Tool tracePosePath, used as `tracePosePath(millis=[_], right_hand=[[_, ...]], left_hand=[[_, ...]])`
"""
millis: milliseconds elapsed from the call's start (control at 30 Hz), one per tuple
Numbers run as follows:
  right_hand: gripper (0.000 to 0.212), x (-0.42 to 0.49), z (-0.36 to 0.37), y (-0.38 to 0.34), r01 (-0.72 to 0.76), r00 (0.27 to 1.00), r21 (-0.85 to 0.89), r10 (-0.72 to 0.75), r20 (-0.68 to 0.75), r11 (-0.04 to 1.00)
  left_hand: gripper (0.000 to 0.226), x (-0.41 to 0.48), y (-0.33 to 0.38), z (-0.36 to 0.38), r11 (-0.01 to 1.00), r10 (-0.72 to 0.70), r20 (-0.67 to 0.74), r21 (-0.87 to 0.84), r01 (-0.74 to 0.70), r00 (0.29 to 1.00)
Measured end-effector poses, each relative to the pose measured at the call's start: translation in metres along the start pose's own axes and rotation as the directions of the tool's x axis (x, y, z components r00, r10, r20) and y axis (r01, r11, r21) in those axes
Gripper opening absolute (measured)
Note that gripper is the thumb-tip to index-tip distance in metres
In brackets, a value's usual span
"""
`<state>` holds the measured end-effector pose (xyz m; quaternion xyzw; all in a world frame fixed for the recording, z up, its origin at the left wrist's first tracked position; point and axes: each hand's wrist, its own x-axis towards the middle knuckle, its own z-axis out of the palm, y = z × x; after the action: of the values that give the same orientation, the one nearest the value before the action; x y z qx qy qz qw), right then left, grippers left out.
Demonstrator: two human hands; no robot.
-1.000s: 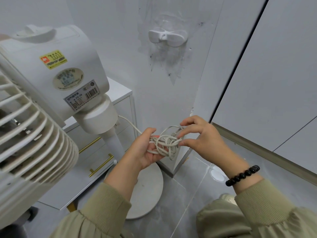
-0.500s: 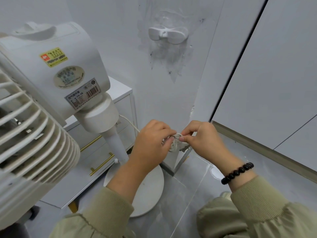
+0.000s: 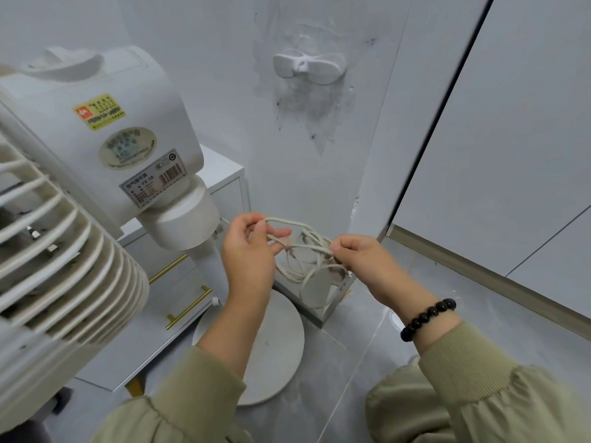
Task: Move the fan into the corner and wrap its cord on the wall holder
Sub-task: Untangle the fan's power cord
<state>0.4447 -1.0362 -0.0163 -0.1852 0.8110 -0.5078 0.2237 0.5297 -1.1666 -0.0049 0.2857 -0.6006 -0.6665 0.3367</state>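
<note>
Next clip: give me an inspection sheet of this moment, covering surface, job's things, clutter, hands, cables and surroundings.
Surface: grey tiled floor; the fan's round base stands on it near the corner.
Job's things: fan at left; white wall holder is bare, no cord on it.
Clutter: nothing seen.
Hands: left hand grips a cord loop; right hand pinches the strands; beaded bracelet on the right wrist.
Cables: cord hangs in loose tangled loops between the hands, not yet wrapped.
Surroundings: white cabinet with gold handles behind the fan; scuffed wall below the holder.
</note>
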Motion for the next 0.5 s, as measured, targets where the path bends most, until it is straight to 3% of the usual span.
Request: tracePosePath(millis=[67,167,267,367,500], right_hand=[[0.030,0.001,0.000,0.005,0.026,0.996,-0.144,-0.038,-0.077,0.989],[0.026,0.000,-0.001,0.005,0.096,0.981,-0.261,-0.136,-0.138,0.961],[0.021,-0.004,0.003,0.000,0.163,0.974,-0.405,-0.213,-0.082,0.900],[0.019,-0.007,0.005,-0.003,0.178,0.969,-0.466,-0.238,-0.073,0.867],[0.024,-0.006,0.003,-0.005,0.171,0.964,-0.448,-0.244,-0.110,0.878]], left_hand=[[0.025,0.004,0.002,-0.005,0.970,0.087,0.144,0.211,-0.116,0.986],[0.016,0.004,0.004,-0.009,0.824,0.182,0.396,0.438,-0.359,0.900],[0.016,0.003,-0.002,-0.009,0.559,0.278,0.508,0.604,-0.568,0.815],[0.019,0.006,-0.005,-0.012,0.474,0.309,0.550,0.618,-0.627,0.776],[0.034,0.009,-0.010,-0.012,0.349,0.421,0.626,0.556,-0.754,0.656]])
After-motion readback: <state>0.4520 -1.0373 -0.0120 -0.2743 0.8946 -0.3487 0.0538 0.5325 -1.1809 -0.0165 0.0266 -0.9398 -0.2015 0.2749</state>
